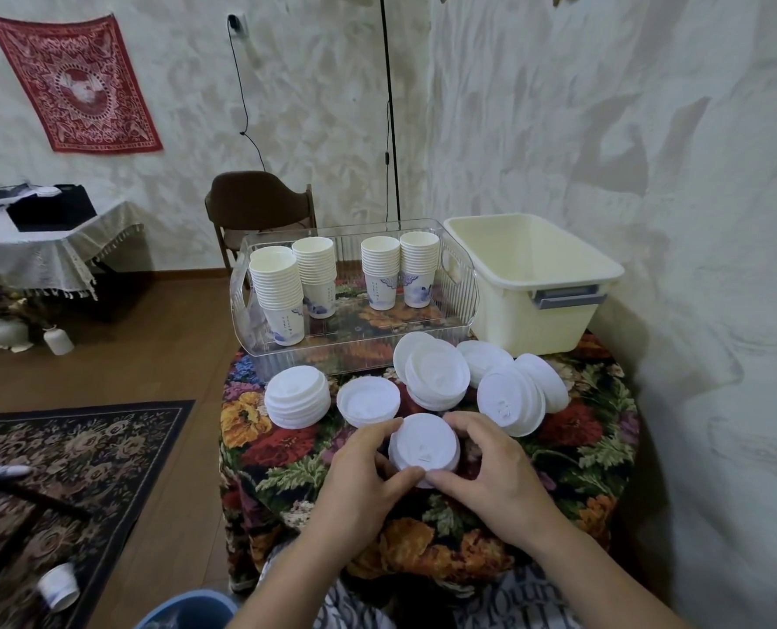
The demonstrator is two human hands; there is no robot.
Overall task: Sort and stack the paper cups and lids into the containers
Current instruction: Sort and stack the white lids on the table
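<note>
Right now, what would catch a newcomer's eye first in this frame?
Both hands, left hand and right hand, cup a stack of white lids at the near edge of the floral tablecloth. Behind it, four cup stacks stand in the clear tray, beside an empty cream tub.

Four stacks of white paper cups (345, 276) with blue prints stand upright in the clear ribbed container (461, 283), two at its 9 o'clock end, two toward 3 o'clock. The cream tub (554, 283) sits just beside it at 3 o'clock. White lids lie in piles on the worktop (286, 456) at the clear container's 6 o'clock: a neat stack (296, 397) at 9 o'clock, a flat pile (368, 400), and leaning piles (436, 376) (511, 401). One lid stack (424, 447) sits clasped between both hands.
</note>
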